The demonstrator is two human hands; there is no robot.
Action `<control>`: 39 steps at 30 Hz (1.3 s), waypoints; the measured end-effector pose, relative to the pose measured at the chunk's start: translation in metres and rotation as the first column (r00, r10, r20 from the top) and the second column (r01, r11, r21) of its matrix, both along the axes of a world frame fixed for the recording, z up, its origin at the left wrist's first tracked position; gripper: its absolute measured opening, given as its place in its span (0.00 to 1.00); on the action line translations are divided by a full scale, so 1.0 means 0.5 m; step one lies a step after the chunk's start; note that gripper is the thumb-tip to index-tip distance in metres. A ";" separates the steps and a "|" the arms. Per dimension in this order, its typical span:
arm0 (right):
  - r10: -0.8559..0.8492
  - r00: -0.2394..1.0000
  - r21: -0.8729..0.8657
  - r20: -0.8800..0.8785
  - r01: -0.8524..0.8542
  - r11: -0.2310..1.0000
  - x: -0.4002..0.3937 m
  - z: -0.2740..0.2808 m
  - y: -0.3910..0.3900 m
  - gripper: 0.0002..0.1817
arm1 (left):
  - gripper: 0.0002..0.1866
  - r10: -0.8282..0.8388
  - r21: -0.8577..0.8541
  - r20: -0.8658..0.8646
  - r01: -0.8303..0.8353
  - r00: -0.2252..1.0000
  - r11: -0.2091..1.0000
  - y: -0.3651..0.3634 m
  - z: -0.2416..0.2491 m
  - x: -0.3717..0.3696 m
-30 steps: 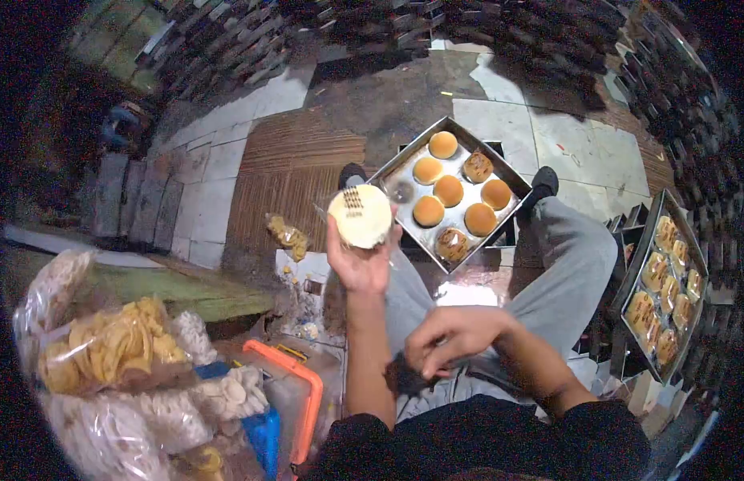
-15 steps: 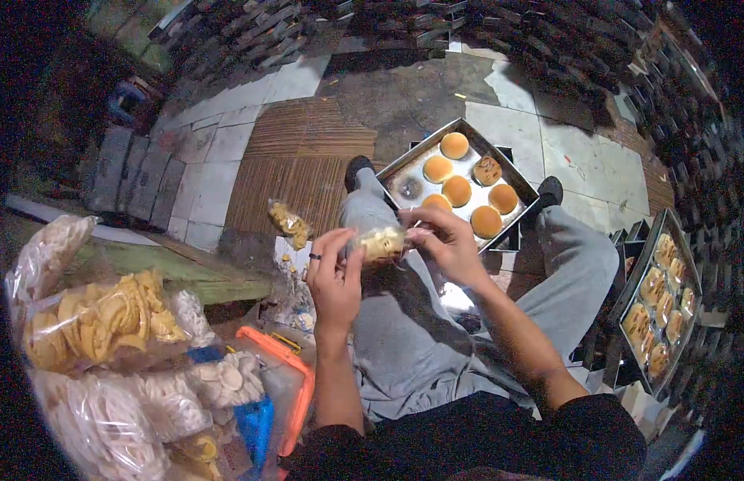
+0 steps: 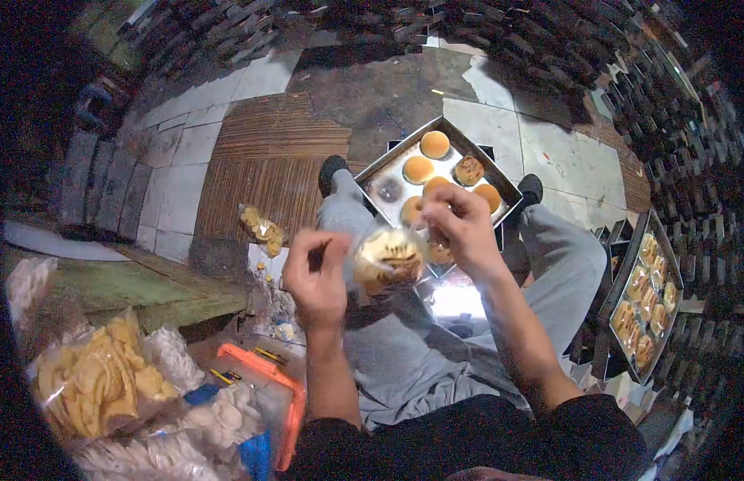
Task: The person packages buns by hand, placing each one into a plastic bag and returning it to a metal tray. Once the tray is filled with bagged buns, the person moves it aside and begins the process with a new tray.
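The bun in clear plastic (image 3: 389, 260) is between the two hands, to the right side of the left hand (image 3: 317, 276) and a little below the fingers of the right hand (image 3: 462, 228). Its pale top, which has dark marks, is turned upward to the view. The left hand is half closed, with curled fingers and the thumb near them. The right hand is also bent, with thumb and fingertips close together. Both are blurred, so I cannot tell if either one pinches the edge of the plastic.

Compared with half a second before, the hands have moved farther apart. At that time the fingers of both were at the bun, which was seen more from its side; now its marked top is shown.

Behind the right hand there is a square metal tray (image 3: 388, 191) with round buns (image 3: 434, 144), some partly hidden. A second tray (image 3: 628, 268), with wrapped buns (image 3: 627, 321), is at the right. At the lower left is a clear bag of yellow pieces (image 3: 103, 369), near an orange plastic rim (image 3: 291, 401).
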State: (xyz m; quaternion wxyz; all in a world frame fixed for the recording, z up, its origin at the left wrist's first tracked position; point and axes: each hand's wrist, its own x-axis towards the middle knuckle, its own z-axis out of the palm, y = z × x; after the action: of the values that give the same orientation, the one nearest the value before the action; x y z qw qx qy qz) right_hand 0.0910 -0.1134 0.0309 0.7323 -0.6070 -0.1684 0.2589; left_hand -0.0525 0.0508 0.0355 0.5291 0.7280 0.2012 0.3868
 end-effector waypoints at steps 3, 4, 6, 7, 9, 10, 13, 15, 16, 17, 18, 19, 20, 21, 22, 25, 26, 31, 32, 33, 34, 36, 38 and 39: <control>0.066 0.987 -0.106 0.149 -0.050 0.993 0.042 -0.040 0.031 0.11 | 0.07 -0.022 0.086 -0.117 0.032 0.993 0.996 0.016 0.008 0.043; 0.049 0.999 -0.065 -0.010 -0.050 0.997 0.055 -0.063 0.029 0.11 | 0.06 0.026 0.128 -0.163 -0.005 0.986 0.992 0.016 0.016 0.035; 0.090 0.985 0.002 -0.146 -0.091 0.996 0.059 -0.086 0.011 0.12 | 0.07 0.096 0.184 -0.255 -0.049 0.962 0.982 0.009 0.030 0.016; 0.074 0.970 0.046 -0.231 -0.065 0.997 0.026 -0.088 0.000 0.11 | 0.07 0.105 0.190 -0.250 -0.057 0.963 0.980 0.005 0.014 -0.005; 0.080 0.958 0.066 -0.276 -0.065 0.996 -0.023 -0.115 -0.010 0.09 | 0.10 0.041 -0.170 -0.317 -0.099 0.948 0.980 -0.007 -0.024 -0.041; 0.090 0.947 0.075 -0.307 -0.071 0.995 -0.035 -0.130 -0.014 0.09 | 0.10 0.033 -0.172 -0.324 -0.094 0.946 0.981 -0.016 -0.030 -0.050; 0.052 0.969 0.030 -0.241 -0.046 0.998 -0.036 -0.114 -0.029 0.09 | 0.09 0.053 -0.192 -0.270 -0.108 0.961 0.975 -0.023 -0.027 -0.057; 0.000 0.990 0.061 -0.139 0.008 0.998 -0.029 -0.057 -0.034 0.10 | 0.09 0.079 -0.072 -0.211 -0.096 0.974 0.993 -0.030 0.001 -0.050; -0.019 0.996 0.026 -0.091 0.021 0.999 -0.020 -0.029 -0.031 0.10 | 0.09 0.100 0.055 -0.128 -0.093 0.987 0.994 -0.028 0.017 -0.034; -0.037 0.998 -0.006 -0.041 0.037 0.999 -0.012 -0.009 -0.027 0.10 | 0.09 0.099 0.064 -0.121 -0.092 0.988 0.994 -0.026 0.021 -0.015; -0.038 0.999 0.001 -0.040 0.038 0.999 0.001 -0.013 -0.014 0.10 | 0.09 0.066 0.083 -0.123 -0.056 0.990 0.995 -0.025 0.018 0.003; 0.032 0.997 -0.057 0.064 -0.028 0.998 0.012 -0.032 0.001 0.10 | 0.10 0.033 0.099 -0.129 -0.021 0.991 0.995 -0.026 0.016 0.015; 0.110 0.981 -0.123 0.159 -0.091 0.988 0.014 -0.055 0.007 0.11 | 0.11 0.034 0.171 -0.245 0.009 0.969 0.985 -0.026 0.016 0.020; 0.116 0.982 -0.122 0.152 -0.098 0.988 0.011 -0.076 0.001 0.11 | 0.11 0.040 0.172 -0.252 0.004 0.967 0.985 -0.032 0.020 0.007; 0.117 0.993 0.030 0.005 -0.118 0.993 0.012 -0.097 -0.002 0.11 | 0.11 0.119 0.282 -0.246 -0.046 0.962 0.958 -0.035 0.025 -0.010; 0.096 0.944 0.143 -0.317 -0.052 0.988 -0.042 -0.158 -0.009 0.13 | 0.11 0.191 0.430 -0.212 -0.084 0.958 0.899 -0.045 -0.005 -0.067; 0.136 0.905 0.069 -0.403 -0.118 0.991 -0.068 -0.180 -0.016 0.14 | 0.11 0.131 0.100 -0.385 -0.100 0.913 0.990 -0.047 -0.017 -0.096; 0.203 0.729 0.162 -0.653 -0.126 0.979 -0.146 -0.310 0.012 0.12 | 0.08 -0.023 -0.533 -0.483 -0.273 0.875 0.801 -0.103 -0.102 -0.142; 0.142 0.796 0.059 -0.589 -0.134 0.989 -0.143 -0.305 0.011 0.13 | 0.12 -0.028 -0.520 -0.413 -0.211 0.910 0.828 -0.128 -0.094 -0.124; 0.092 0.858 -0.047 -0.505 -0.134 0.990 -0.134 -0.288 0.007 0.15 | 0.17 -0.034 -0.501 -0.332 -0.146 0.943 0.853 -0.140 -0.089 -0.108; 0.082 0.763 0.056 -0.641 -0.060 0.997 -0.117 -0.266 -0.009 0.20 | 0.24 -0.148 -0.398 -0.430 -0.040 0.890 0.916 -0.137 -0.093 -0.100; 0.144 0.531 0.265 -0.835 0.158 0.951 -0.078 -0.241 -0.031 0.23 | 0.23 -0.141 0.037 -0.521 0.187 0.842 0.982 -0.132 -0.120 -0.059; 0.063 0.589 0.213 -0.806 0.189 0.958 -0.056 -0.303 -0.054 0.28 | 0.19 -0.144 0.400 -0.554 0.414 0.820 0.817 -0.148 -0.133 -0.003; 0.048 0.589 0.201 -0.807 0.197 0.959 -0.036 -0.366 -0.060 0.28 | 0.19 -0.158 0.390 -0.552 0.421 0.819 0.819 -0.167 -0.142 0.014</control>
State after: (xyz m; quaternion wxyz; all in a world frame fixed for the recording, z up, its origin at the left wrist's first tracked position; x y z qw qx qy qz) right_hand 0.0732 -0.1432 -0.1522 0.8146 -0.3255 0.1726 0.4479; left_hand -0.0457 -0.0325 -0.0354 0.3084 0.9353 0.1067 0.1366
